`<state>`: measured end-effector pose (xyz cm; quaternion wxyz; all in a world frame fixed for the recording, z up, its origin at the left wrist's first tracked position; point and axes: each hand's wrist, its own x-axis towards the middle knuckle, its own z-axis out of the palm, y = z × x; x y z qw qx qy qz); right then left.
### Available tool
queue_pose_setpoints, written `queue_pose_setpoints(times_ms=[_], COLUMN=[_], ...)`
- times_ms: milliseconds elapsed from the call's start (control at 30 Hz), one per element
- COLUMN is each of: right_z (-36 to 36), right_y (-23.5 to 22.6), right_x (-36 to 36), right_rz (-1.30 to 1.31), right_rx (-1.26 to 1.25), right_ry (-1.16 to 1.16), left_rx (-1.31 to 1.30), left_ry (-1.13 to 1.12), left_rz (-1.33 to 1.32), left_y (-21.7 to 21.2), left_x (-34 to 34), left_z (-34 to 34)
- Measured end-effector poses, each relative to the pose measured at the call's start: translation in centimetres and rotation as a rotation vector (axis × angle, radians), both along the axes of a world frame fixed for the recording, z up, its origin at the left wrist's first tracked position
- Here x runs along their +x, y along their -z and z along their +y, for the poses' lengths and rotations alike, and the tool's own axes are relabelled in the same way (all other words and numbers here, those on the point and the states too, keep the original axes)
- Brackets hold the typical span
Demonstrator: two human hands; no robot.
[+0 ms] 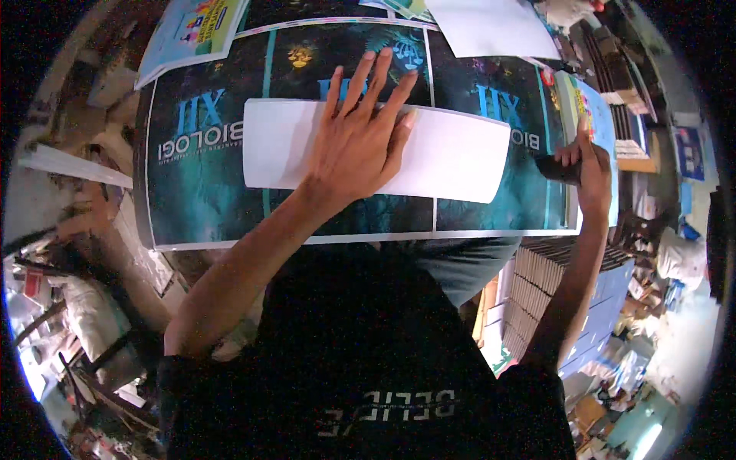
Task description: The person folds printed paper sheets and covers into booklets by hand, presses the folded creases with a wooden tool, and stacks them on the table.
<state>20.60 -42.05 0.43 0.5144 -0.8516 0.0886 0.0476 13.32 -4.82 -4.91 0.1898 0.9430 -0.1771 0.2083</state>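
Note:
My left hand (pixel 356 134) lies flat with spread fingers on a long white paper strip (pixel 452 157), which looks folded or stacked. Its fingertips reach past the strip's far edge onto a large dark teal printed sheet (pixel 207 203). At the right, my right hand (pixel 589 165) grips a small dark flat tool (pixel 553 169) near the sheet's right edge. The tool's kind cannot be made out, as the fingers cover part of it. Its index finger points away from me, over a blue and yellow printed cover (pixel 600 126).
Another blue and yellow printed cover (pixel 180 42) lies at the far left of the sheet. White paper (pixel 494 27) rests at the far right. Stacks of bound books (pixel 537 280) stand below the table's right side, with more piles (pixel 632 138) beyond. Clutter fills the floor at left.

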Motion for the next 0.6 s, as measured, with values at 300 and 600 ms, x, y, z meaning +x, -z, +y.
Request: queue_pose_setpoints(times_ms=[300,600], right_z=[9.2,23.9], right_y=[-7.1,-5.3], right_x=[-7.2,-12.4], right_rz=[-0.233,-0.121], right_rx=[0.459,-0.148], right_ry=[-0.417,-0.257], left_rx=[-0.259,-0.151], left_ry=[-0.040,-0.157], left_rz=[-0.065,-0.171], left_y=[1.7,1.0], left_x=[0.6,-0.7], left_z=[-0.1,0.1])
